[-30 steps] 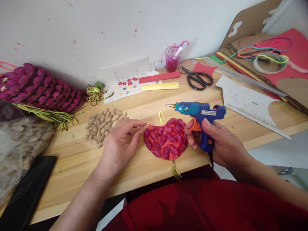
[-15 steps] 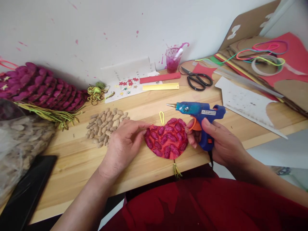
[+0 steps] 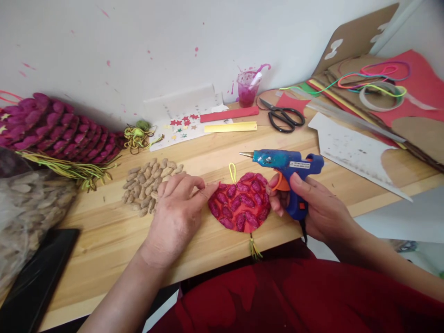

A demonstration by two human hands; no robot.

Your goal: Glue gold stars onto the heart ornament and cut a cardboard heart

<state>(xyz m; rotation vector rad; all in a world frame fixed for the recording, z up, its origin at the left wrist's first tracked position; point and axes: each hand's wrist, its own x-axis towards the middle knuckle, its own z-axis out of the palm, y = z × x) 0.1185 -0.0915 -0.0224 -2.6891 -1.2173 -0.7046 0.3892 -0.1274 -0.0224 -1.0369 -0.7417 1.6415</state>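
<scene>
A red ornament (image 3: pixel 247 201) covered with purple-painted peanuts lies on the wooden table, with a yellow cord loop (image 3: pixel 232 172) at its top and a green-yellow tassel (image 3: pixel 255 249) hanging below. At its upper left edge is my left hand (image 3: pixel 178 210), fingers curled and thumb stretched along the rim; its pinch is partly hidden. My right hand (image 3: pixel 319 203) grips a blue glue gun (image 3: pixel 282 159) by the handle, near the orange trigger (image 3: pixel 281 181). The metal nozzle points left, above the ornament. Beside my left hand lies a pile of unpainted peanuts (image 3: pixel 144 185).
Black scissors (image 3: pixel 284 115), red and yellow paper strips and small stars (image 3: pixel 185 121) lie toward the wall. A pink-stained cup (image 3: pixel 247 88) stands behind them. Cardboard, cords and tape (image 3: pixel 381 95) are at right. A purple pinecone-like piece (image 3: pixel 62 129) and a bag of peanuts (image 3: pixel 34 203) occupy the left.
My left hand has rolled over slightly, its fingers curling more and its thumb coming up to the ornament's edge. The glue gun stays nearly in place. The whole view has shifted a little.
</scene>
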